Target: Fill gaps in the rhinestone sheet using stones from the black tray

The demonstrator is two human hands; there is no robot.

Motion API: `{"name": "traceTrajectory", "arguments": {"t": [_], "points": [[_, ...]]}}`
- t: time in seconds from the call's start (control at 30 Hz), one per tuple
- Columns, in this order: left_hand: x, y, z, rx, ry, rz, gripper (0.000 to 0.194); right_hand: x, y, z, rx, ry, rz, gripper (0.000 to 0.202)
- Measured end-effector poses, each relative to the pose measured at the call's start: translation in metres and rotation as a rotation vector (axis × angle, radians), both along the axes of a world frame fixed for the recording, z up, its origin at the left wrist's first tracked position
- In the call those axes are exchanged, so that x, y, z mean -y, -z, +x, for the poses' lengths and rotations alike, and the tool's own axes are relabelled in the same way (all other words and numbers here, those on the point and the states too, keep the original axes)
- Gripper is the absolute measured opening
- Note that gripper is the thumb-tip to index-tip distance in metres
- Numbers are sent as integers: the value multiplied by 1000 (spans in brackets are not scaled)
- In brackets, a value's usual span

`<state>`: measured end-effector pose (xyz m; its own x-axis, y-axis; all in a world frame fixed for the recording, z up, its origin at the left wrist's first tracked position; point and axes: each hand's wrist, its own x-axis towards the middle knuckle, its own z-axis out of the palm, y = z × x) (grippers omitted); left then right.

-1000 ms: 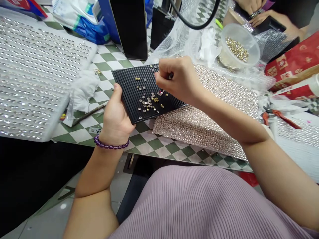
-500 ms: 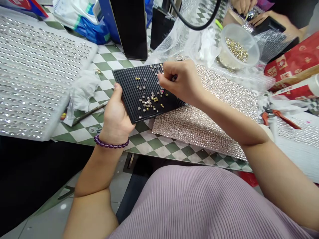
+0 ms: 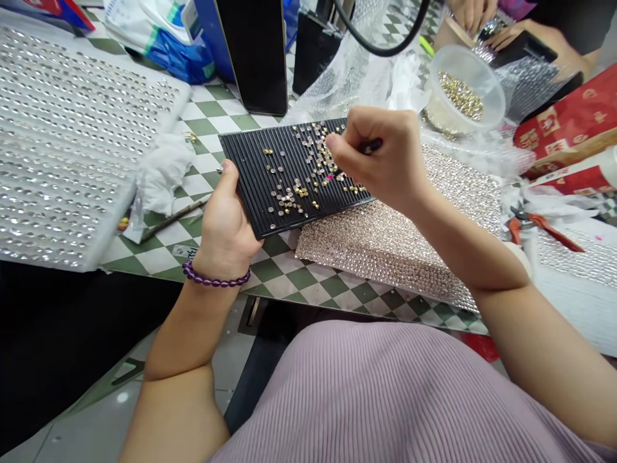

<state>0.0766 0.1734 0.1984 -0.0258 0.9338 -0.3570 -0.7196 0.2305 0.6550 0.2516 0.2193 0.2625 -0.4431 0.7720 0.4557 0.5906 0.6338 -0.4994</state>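
My left hand [image 3: 224, 215] grips the near left corner of a black ridged tray [image 3: 250, 173], thumb on top and fingers hidden beneath. Loose rhinestones [image 3: 292, 196], clear and gold-backed, lie scattered over the tray's grooves, along with a small pink bit [image 3: 330, 177]. Over the tray's right part, my right hand [image 3: 383, 154] is closed around a black stick-like tool [image 3: 371, 146]. Only its dark end shows, and its tip is hidden behind the hand. Under the tray's right side lies a sheet covered in rhinestones [image 3: 385, 257].
At left lies a white board with rows of stones [image 3: 87, 154], beside crumpled tissue [image 3: 166, 170]. A phone [image 3: 253, 58] stands behind the tray. Further right are a tub of stones [image 3: 465, 83], red-handled pliers [image 3: 547, 231] and another person's hands [image 3: 482, 22].
My right hand has moved right across the tray, uncovering more stones. Stones now show along the tray's right part. My left hand and the tray have hardly moved.
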Motion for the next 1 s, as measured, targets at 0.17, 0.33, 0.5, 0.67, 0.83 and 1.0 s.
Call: {"name": "traceTrajectory", "arguments": {"t": [0.17, 0.33, 0.5, 0.67, 0.83, 1.0], "points": [[0, 1, -1, -4, -7, 11, 46, 27, 3, 29, -70, -31, -71, 38], [2, 1, -3, -48, 54, 83, 46, 59, 27, 60, -111, 11, -162, 37], [2, 1, -4, -79, 104, 196, 49, 85, 41, 79, -106, 115, -202, 35], [3, 0, -4, -104, 72, 215, 46, 95, 48, 79, -123, 103, -168, 33], [3, -1, -4, -170, 112, 206, 45, 96, 59, 74, -47, 10, -38, 29], [2, 1, -3, -117, 111, 181, 46, 97, 61, 76, -51, 13, 15, 28]]}}
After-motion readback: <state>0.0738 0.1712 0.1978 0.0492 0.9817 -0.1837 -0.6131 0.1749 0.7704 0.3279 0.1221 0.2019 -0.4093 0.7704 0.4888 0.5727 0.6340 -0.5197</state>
